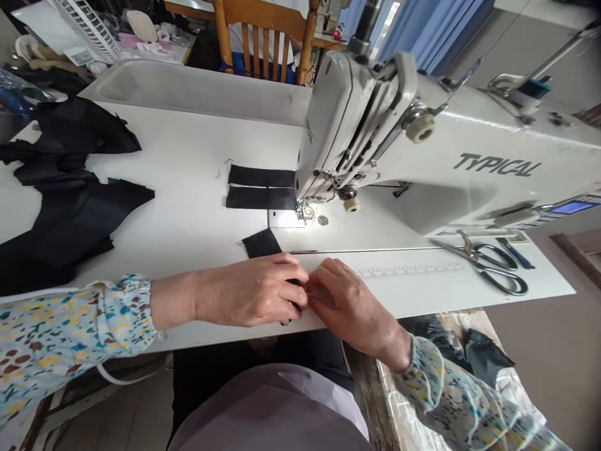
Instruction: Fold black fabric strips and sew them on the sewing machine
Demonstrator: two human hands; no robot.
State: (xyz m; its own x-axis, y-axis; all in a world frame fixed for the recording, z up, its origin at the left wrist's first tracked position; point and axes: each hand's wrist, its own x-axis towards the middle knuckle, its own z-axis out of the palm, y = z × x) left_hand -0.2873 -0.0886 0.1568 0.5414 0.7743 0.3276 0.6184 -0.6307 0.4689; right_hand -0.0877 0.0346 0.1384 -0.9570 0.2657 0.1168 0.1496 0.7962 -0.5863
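My left hand point(260, 289) is closed on a black fabric piece point(261, 243), part of which sticks out behind the fingers on the white table. My right hand point(350, 304) meets it at the fingertips, thumb and fingers pinched together; what they hold is too small to name. Beyond the hands, two black strips point(260, 198) lie side by side, their right ends by the presser foot point(303, 212) of the sewing machine point(375, 125). A lit metal plate shows under the foot.
Scissors point(488, 263) and a small blue tool point(515, 254) lie at the right. A printed ruler point(413, 270) runs along the table's front. Black cloth point(79, 188) is heaped at the left. A wooden chair point(267, 28) stands behind the table.
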